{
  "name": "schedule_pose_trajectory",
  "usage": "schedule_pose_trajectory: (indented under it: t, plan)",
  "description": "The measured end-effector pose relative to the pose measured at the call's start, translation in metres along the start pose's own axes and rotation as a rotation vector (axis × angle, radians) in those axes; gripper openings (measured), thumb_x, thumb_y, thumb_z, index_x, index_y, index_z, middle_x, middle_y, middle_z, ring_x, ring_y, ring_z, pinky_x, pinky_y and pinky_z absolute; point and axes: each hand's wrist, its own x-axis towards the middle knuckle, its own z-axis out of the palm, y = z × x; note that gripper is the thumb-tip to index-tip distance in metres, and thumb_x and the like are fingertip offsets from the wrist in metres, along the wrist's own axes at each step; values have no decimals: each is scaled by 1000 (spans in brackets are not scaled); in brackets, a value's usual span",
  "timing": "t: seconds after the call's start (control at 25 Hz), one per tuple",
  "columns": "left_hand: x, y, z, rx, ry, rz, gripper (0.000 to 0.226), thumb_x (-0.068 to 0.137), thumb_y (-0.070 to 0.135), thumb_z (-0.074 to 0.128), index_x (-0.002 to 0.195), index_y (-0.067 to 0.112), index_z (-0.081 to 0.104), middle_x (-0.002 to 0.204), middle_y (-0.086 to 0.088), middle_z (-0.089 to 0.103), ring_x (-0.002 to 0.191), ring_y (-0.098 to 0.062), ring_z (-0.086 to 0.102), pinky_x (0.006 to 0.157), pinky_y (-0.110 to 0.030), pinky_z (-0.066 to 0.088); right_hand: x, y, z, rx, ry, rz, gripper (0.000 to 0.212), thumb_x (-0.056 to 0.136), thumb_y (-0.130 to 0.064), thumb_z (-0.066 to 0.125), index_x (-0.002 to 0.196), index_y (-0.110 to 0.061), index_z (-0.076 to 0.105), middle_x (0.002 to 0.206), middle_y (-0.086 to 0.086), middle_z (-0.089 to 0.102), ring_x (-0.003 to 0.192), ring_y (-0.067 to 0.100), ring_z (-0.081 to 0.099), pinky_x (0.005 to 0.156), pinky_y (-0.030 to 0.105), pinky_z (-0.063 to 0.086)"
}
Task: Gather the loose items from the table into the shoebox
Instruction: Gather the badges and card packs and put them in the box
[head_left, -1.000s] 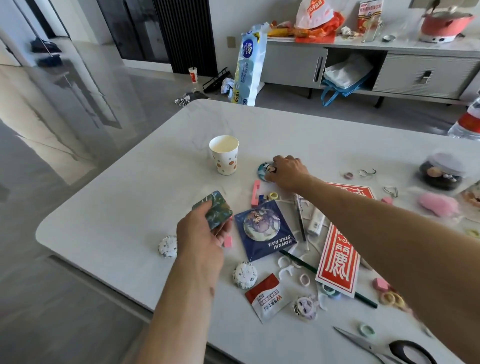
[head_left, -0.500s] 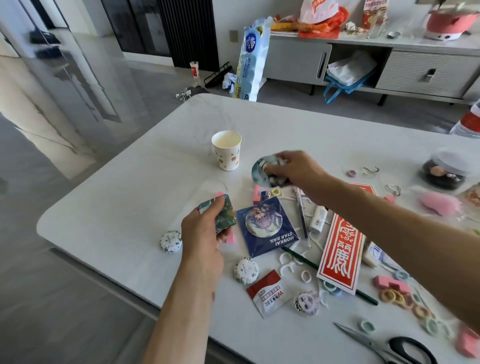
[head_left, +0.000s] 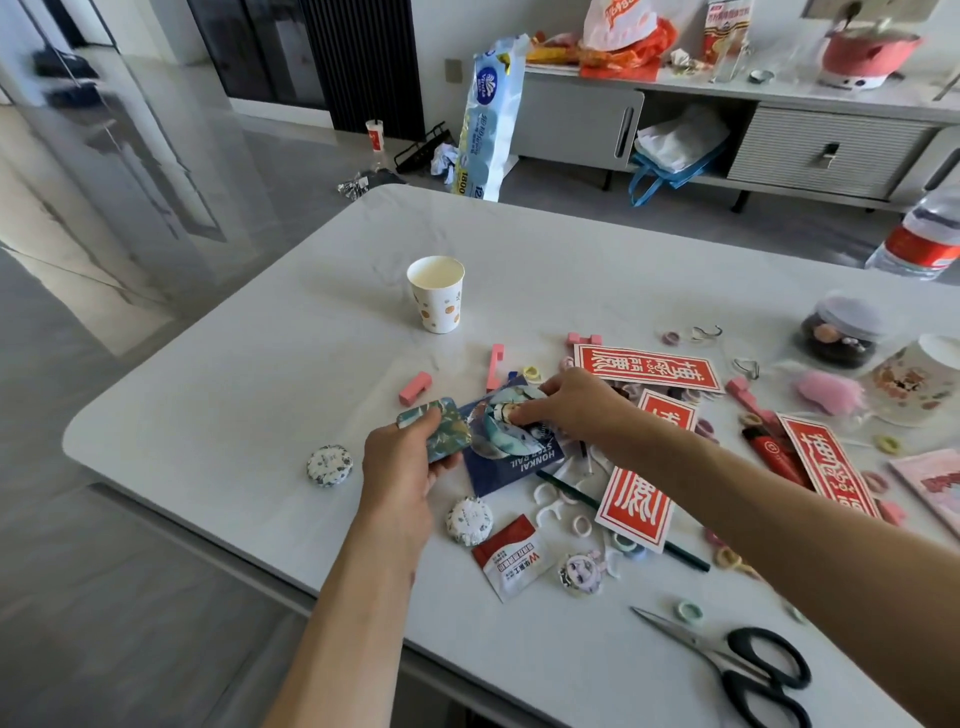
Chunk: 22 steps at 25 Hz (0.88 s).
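I have the right hand (head_left: 576, 410) pinching a round picture badge (head_left: 506, 431) at its far edge, fingertips curled onto it. It holds the badge tilted just above the dark blue packet (head_left: 519, 467) printed HONKAI STAR RAIL. Just to the left, the left hand (head_left: 402, 467) grips a small green patterned case (head_left: 434, 428), thumb across its top. The badge's left rim meets the case's right edge, though I cannot tell whether they touch. The two hands are close together over the middle of the white table (head_left: 234, 405).

Around them the loose items lie scattered. A round floral disc (head_left: 329, 465) sits left of the left hand and a second floral disc (head_left: 470, 520) lies beside its wrist. A red-and-white sachet (head_left: 514, 564) lies nearer, with a small cartoon badge (head_left: 579, 571) just right of it. Red paper strips (head_left: 647, 366) with white characters spread to the right among pastel hair ties (head_left: 727, 558), pink blocks (head_left: 415, 388) and a dark pencil (head_left: 566, 488). Black-handled scissors (head_left: 743, 670) lie at the near right. A paper cup (head_left: 436, 293) stands upright farther back, well apart.
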Motion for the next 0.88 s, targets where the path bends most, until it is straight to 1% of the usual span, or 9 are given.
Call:
schedule_pose_trajectory:
  t: [0.12, 0.24, 0.32, 0.44, 0.56, 0.68, 0.76, 0.84, 0.88]
  plan:
    - [1, 1, -1, 22, 1, 25, 11, 90, 11, 68, 92, 1, 71, 78, -9, 73, 66, -17, 67, 58, -28, 56, -5, 3, -2, 158, -60, -51, 27, 78, -28, 79, 89, -7, 68, 78, 9, 75, 72, 26, 71, 73, 40, 57]
    - [-1, 2, 1, 58, -37, 61, 20, 87, 20, 72, 102, 6, 74, 85, -7, 76, 79, -20, 67, 72, -34, 50, -10, 4, -6, 310, -64, -61, 25, 81, -22, 77, 94, -5, 65, 78, 11, 74, 71, 25, 72, 75, 41, 59]
    - [-6, 4, 4, 77, -137, 89, 38, 82, 26, 76, 116, 10, 69, 94, -4, 77, 93, -19, 67, 82, -36, 44, -15, 1, -13, 427, -58, -50, 34, 78, -20, 78, 102, -2, 63, 86, 18, 74, 80, 34, 73, 80, 48, 59]
    - [-8, 7, 9, -64, -313, 18, 74, 69, 21, 83, 134, 10, 49, 109, -5, 75, 103, -20, 70, 93, -40, 52, -22, -8, -17, 458, -132, -121, 47, 70, -26, 80, 109, -9, 61, 91, 19, 73, 81, 34, 72, 78, 45, 59]
    - [-8, 9, 7, -82, -356, -17, 71, 72, 19, 81, 135, 6, 52, 116, -12, 72, 108, -28, 69, 98, -49, 53, -29, -14, -4, 384, -149, -202, 30, 91, -31, 65, 109, -7, 62, 95, 19, 73, 86, 33, 71, 83, 44, 57]
    - [-3, 9, -2, -136, -256, -13, 54, 78, 21, 78, 127, 8, 62, 112, -14, 73, 101, -26, 71, 81, -37, 59, -37, -8, 7, 407, -160, -215, 45, 102, -39, 40, 111, 0, 61, 104, 25, 67, 91, 32, 67, 89, 46, 53]
    - [2, 9, -11, -141, -167, 29, 39, 81, 23, 77, 117, 8, 69, 107, -13, 75, 91, -25, 73, 68, -34, 58, -46, 2, 10, 249, -102, -320, 33, 101, -32, 44, 110, -6, 62, 100, 17, 67, 82, 21, 66, 80, 38, 56]
    - [6, 9, -17, -137, -112, 66, 32, 83, 26, 76, 110, 9, 72, 98, -13, 76, 79, -26, 73, 60, -35, 57, -56, 17, 14, -262, -94, -505, 21, 92, -32, 61, 108, -18, 63, 106, 2, 66, 79, 6, 62, 71, 19, 55]
    - [7, 9, -19, -136, -95, 80, 29, 84, 27, 76, 107, 10, 72, 93, -11, 77, 73, -24, 73, 54, -33, 57, -61, 26, 18, -492, -146, -573, 30, 85, -39, 69, 110, -25, 63, 112, -4, 63, 84, 3, 59, 73, 15, 51]
